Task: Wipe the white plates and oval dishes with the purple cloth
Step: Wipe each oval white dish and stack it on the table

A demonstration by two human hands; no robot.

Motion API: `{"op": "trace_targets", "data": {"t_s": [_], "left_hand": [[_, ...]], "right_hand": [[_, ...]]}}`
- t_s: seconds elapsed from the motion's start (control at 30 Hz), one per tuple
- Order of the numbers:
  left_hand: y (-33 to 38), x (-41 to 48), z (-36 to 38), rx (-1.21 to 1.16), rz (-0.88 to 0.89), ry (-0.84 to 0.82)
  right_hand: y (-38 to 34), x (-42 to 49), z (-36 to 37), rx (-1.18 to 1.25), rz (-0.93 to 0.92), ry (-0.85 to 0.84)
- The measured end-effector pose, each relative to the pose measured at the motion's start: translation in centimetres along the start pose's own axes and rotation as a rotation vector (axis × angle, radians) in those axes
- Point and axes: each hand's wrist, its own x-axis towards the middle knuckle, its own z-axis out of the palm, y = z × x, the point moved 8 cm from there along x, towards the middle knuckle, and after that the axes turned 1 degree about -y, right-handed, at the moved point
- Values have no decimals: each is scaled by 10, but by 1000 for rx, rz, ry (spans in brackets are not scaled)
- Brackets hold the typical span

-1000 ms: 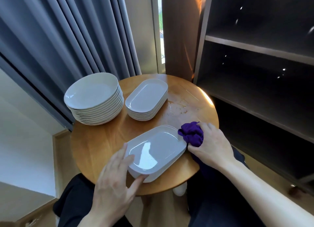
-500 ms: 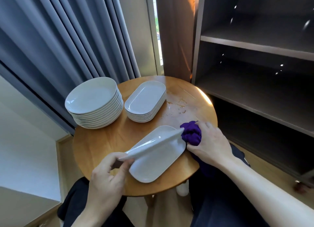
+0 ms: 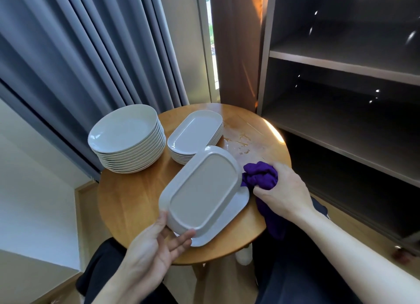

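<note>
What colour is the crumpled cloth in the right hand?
Deep purple; the head view shows the crumpled cloth bunched in the right hand.

One stack of round plates [image 3: 123, 131] — about eleven by the rims, too tight to be sure. One stack of oval dishes [image 3: 195, 131], six or so. Two loose ovals — an upturned dish [image 3: 202, 190] over a flat dish [image 3: 236, 203]. One purple cloth [image 3: 261, 175].

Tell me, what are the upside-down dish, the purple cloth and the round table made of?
The upside-down dish looks like glazed white ceramic: smooth rim, duller flat base. The purple cloth seems to be soft fabric, since it bunches in the right hand. The round table looks like varnished wood, with grain and shine.
</note>
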Motion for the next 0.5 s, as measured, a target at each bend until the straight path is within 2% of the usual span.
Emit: {"op": "trace_targets", "data": {"t_s": [0.1, 0.23, 0.3, 0.4, 0.5], "left_hand": [[-8, 0, 0, -38, -57, -20], [-13, -1, -1, -14, -60, -24], [-13, -2, 1, 15, -57, -32], [-11, -5, 4, 72, -50, -29], [-8, -5, 4, 125, -23, -9]], "right_hand": [[9, 7, -3, 278, 139, -2], [20, 8, 3, 858, 442, 12], [14, 4, 6, 988, 484, 47], [-16, -1, 8, 888, 275, 39], [-48, -15, 30, 437, 26, -71]]}}
